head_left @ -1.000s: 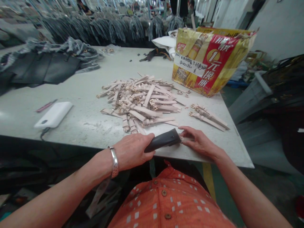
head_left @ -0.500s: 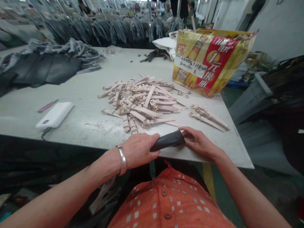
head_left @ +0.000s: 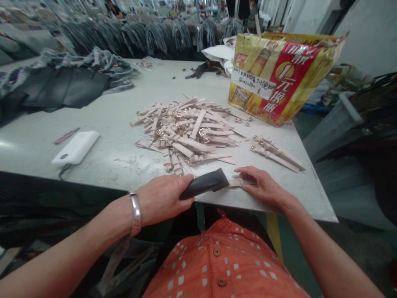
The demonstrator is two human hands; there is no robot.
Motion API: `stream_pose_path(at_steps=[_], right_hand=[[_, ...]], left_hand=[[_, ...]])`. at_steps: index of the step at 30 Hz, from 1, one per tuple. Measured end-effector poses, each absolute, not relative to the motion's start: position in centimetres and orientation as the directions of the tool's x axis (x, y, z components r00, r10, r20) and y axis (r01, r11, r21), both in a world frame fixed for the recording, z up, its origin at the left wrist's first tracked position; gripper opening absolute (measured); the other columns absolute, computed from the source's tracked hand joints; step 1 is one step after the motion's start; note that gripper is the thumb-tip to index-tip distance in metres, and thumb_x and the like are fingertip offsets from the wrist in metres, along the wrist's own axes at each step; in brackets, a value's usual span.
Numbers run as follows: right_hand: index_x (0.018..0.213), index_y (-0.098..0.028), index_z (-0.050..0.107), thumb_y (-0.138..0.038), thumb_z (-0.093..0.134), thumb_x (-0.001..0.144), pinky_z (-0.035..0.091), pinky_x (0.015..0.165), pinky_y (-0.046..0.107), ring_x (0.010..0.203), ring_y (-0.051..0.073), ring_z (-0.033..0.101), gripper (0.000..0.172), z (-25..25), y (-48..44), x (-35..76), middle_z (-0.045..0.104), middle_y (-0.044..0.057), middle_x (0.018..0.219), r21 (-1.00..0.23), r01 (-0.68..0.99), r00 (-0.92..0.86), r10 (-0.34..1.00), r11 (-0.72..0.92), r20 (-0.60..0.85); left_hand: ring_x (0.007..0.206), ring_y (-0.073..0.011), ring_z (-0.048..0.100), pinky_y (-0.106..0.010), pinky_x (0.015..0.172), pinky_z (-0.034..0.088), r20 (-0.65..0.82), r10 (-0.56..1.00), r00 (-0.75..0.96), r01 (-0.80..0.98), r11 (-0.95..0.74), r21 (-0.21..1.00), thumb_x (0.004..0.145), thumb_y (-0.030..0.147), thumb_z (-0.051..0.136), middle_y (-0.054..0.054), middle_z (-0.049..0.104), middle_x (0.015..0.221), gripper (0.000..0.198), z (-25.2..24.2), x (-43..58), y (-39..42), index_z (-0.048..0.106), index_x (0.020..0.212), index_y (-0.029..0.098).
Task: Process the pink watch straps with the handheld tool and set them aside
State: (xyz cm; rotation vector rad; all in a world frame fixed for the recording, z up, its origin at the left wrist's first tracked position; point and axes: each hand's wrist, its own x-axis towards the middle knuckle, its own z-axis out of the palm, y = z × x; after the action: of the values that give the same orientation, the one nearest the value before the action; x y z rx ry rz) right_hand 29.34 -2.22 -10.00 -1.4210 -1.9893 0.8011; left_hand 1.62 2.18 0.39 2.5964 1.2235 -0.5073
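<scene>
My left hand is closed around a long, dark black piece with a smooth leather-like surface; its exact kind I cannot make out. From under its right end a pale strap with a small loop extends to my right hand, whose thumb and fingers hold it. Beyond both hands lies a heap of pale buckle straps with gold-coloured buckles, tangled together. A few similar straps lie side by side at the table's right edge.
A yellow and red cardboard box stands at the back right of the table. A white power bank with a cable and a pink pen-like item lie left. Black pieces are piled far left.
My left hand and the black piece have shifted left, away from my right hand. The pale strap between them has come into view. The head view has turned slightly.
</scene>
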Motion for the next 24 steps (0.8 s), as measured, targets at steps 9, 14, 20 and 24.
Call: stream_pose_path(at_steps=[9, 14, 20, 24], right_hand=[[0.126, -0.023, 0.046, -0.014, 0.058, 0.072, 0.042, 0.082, 0.032, 0.089, 0.017, 0.055, 0.056, -10.2, -2.3, 29.2, 0.059, 0.004, 0.098, -0.733, 0.634, -0.254, 0.962, 0.247, 0.104], [0.126, -0.024, 0.045, -0.017, 0.062, 0.070, 0.041, 0.083, 0.032, 0.089, 0.017, 0.054, 0.059, -9.8, -2.4, 28.9, 0.058, 0.003, 0.100, -0.722, 0.653, -0.237, 0.967, 0.231, 0.095], [0.102, -0.023, 0.064, -0.021, 0.051, 0.083, 0.041, 0.078, 0.031, 0.086, 0.017, 0.053, 0.023, -9.5, -2.1, 28.4, 0.059, 0.005, 0.092, -0.675, 0.676, -0.314, 0.944, 0.297, 0.101], [0.092, -0.022, 0.066, -0.021, 0.055, 0.081, 0.041, 0.077, 0.031, 0.085, 0.018, 0.053, 0.016, -9.8, -1.8, 28.0, 0.060, 0.005, 0.087, -0.651, 0.696, -0.286, 0.949, 0.303, 0.136]], left_hand=[[0.074, -0.0250, 0.062, -0.032, 0.059, 0.044, -0.304, 0.686, 0.661, 0.724, -0.690, 0.018, 0.076, 0.040, 0.041, -0.010, 0.066, 0.081, 0.032, -0.4, 5.0, 2.3, 0.055, 0.095, 0.019], [0.073, -0.0221, 0.062, -0.029, 0.061, 0.043, -0.277, 0.724, 0.631, 0.764, -0.642, 0.065, 0.076, 0.042, 0.042, -0.007, 0.066, 0.081, 0.030, -0.6, 3.7, 3.1, 0.056, 0.093, 0.021], [0.068, -0.0177, 0.059, -0.025, 0.058, 0.040, -0.344, 0.762, 0.548, 0.831, -0.544, 0.117, 0.076, 0.042, 0.044, -0.003, 0.064, 0.077, 0.026, 0.0, -0.1, 2.4, 0.055, 0.090, 0.022], [0.065, -0.0180, 0.058, -0.026, 0.056, 0.038, -0.364, 0.747, 0.557, 0.825, -0.547, 0.141, 0.076, 0.043, 0.044, -0.003, 0.062, 0.073, 0.026, -0.6, -0.4, 1.4, 0.054, 0.087, 0.022]])
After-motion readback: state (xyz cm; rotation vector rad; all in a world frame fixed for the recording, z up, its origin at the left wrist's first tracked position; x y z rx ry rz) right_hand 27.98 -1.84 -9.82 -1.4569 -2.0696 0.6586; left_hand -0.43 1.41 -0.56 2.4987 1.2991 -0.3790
